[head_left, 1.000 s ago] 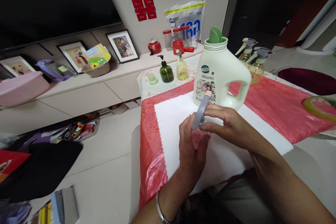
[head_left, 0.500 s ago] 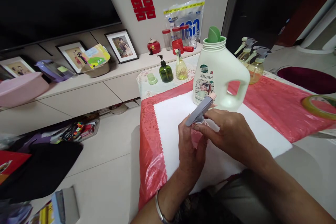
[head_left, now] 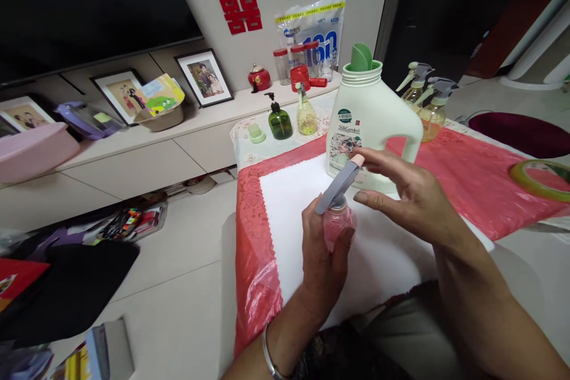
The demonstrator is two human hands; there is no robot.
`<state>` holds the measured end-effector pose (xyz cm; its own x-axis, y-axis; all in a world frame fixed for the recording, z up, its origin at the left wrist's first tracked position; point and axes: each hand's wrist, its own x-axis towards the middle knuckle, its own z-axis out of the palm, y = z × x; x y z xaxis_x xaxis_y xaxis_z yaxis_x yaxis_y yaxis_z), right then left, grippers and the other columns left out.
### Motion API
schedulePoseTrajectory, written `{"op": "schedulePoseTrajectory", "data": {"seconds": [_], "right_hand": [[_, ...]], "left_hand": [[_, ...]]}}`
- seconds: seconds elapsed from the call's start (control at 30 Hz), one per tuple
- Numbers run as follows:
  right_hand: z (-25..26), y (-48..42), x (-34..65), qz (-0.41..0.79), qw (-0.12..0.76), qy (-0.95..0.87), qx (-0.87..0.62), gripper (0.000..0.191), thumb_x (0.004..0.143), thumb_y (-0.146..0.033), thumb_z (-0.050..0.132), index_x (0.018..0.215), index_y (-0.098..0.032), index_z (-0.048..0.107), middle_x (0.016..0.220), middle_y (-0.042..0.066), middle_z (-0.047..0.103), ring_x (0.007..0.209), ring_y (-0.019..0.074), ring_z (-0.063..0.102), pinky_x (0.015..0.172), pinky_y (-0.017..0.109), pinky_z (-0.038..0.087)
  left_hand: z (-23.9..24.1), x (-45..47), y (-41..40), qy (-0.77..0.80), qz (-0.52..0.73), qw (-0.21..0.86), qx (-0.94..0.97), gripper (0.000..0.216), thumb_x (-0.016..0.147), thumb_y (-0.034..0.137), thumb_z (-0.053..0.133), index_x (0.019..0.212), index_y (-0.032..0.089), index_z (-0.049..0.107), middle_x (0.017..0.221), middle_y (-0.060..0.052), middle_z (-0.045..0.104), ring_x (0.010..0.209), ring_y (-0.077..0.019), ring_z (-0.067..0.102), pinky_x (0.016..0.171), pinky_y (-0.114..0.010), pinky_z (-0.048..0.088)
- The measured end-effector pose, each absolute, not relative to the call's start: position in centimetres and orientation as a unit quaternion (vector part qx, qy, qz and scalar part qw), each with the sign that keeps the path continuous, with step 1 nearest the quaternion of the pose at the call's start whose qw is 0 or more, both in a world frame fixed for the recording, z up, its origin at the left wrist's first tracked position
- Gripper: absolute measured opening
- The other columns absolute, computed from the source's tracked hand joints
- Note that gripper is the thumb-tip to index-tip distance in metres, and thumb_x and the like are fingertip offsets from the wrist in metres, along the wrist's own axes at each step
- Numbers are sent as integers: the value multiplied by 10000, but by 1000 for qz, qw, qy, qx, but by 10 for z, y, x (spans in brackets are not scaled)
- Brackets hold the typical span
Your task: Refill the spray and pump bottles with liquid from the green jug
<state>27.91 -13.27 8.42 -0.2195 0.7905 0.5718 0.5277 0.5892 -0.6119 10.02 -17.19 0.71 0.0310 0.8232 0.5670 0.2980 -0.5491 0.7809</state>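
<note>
We have the left hand (head_left: 324,261) wrapped around a small pink spray bottle (head_left: 337,227), fingers clenched on its round body and holding it upright above the white sheet (head_left: 294,202) at the near edge of the table. Its grey trigger head (head_left: 336,188) slants up and away, tipped with a pale pink nozzle. Our right hand (head_left: 409,199) hovers just beside that head with the fingers spread and slack — it grasps nothing, though one fingertip lies at or very near the nozzle; we cannot tell whether they touch.

Just behind the hands stands a big pale green detergent jug (head_left: 371,122), its cap off and a green funnel (head_left: 360,58) set in its neck. The jug rests where the white sheet meets the red table cover (head_left: 472,181). Farther back on the table we see a dark green pump bottle (head_left: 279,123), a yellowish spray bottle (head_left: 306,116) and a small green cap (head_left: 256,133); right of the jug stand two amber spray bottles (head_left: 425,104) — and a roll of tape (head_left: 541,178) lies at the right edge
</note>
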Motion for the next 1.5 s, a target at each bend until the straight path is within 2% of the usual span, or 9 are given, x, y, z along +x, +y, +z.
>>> {"op": "schedulePoseTrajectory", "data": {"seconds": [0.13, 0.27, 0.5, 0.7, 0.93, 1.23, 1.3, 1.37, 1.5], "right_hand": [[75, -127, 267, 251, 500, -735, -383, 511, 927, -357, 675, 1397, -217, 533, 1358, 42, 550, 1233, 160, 566, 1065, 274, 493], [76, -127, 262, 302, 497, -715, -388, 230, 945, -355, 644, 1049, -151, 671, 1028, 21, 653, 935, 105, 626, 809, 181, 513], [86, -133, 270, 299, 451, -744, -393, 209, 941, -352, 650, 918, -146, 680, 829, -12, 630, 748, 53, 569, 671, 138, 435], [94, -146, 272, 285, 415, -746, -435, 284, 954, -408, 618, 862, -148, 686, 745, -18, 613, 662, 51, 545, 594, 154, 407], [97, -153, 271, 237, 394, -769, -444, 261, 978, -371, 581, 846, -167, 677, 717, -54, 595, 618, 12, 519, 564, 144, 385], [102, -160, 271, 191, 370, -793, -444, 363, 1004, -422, 550, 772, -153, 626, 654, -33, 547, 553, 27, 450, 511, 195, 329], [105, -163, 272, 175, 374, -799, -438, 324, 1003, -415, 555, 820, -162, 640, 728, -19, 591, 619, 43, 508, 549, 195, 372], [106, -164, 273, 148, 392, -802, -425, 211, 996, -382, 577, 1019, -194, 669, 933, -7, 657, 796, 68, 605, 673, 187, 458], [106, -165, 270, 98, 422, -818, -379, 385, 963, -259, 632, 1339, -264, 552, 1216, -9, 617, 1090, 87, 604, 905, 181, 494]], "left_hand": [[7, 100, -172, 410, 562, 228, 681, 546, 948, 277, 606, 1453, 295, 397, 1385, -110, 539, 1317, -289, 511, 1089, -468, 440], [7, 100, -171, 407, 567, 221, 681, 505, 952, 273, 600, 1424, 273, 422, 1325, -109, 557, 1262, -273, 538, 1070, -446, 449], [12, 99, -171, 416, 559, 255, 670, 501, 948, 306, 611, 1413, 292, 425, 1309, -100, 548, 1252, -267, 530, 1063, -451, 448], [29, 91, -167, 418, 530, 386, 629, 418, 900, 376, 680, 1288, 283, 556, 1258, -81, 602, 1236, -273, 558, 1090, -462, 432], [41, 94, -153, 355, 574, 525, 519, 292, 841, 335, 749, 1090, 235, 633, 1058, -44, 710, 1083, -235, 657, 957, -385, 518], [39, 92, -149, 382, 559, 497, 543, 245, 884, 338, 691, 1104, 238, 648, 1013, -37, 727, 962, -224, 669, 919, -388, 521], [39, 92, -150, 385, 558, 484, 554, 208, 903, 342, 667, 1085, 242, 654, 1005, -29, 719, 953, -219, 662, 921, -383, 514], [39, 92, -150, 390, 557, 467, 566, 172, 918, 341, 647, 1057, 241, 659, 1010, -27, 712, 971, -221, 654, 922, -371, 505], [40, 93, -151, 387, 554, 437, 594, 167, 951, 333, 588, 1069, 230, 647, 1039, -44, 692, 992, -225, 639, 927, -368, 494]]}}
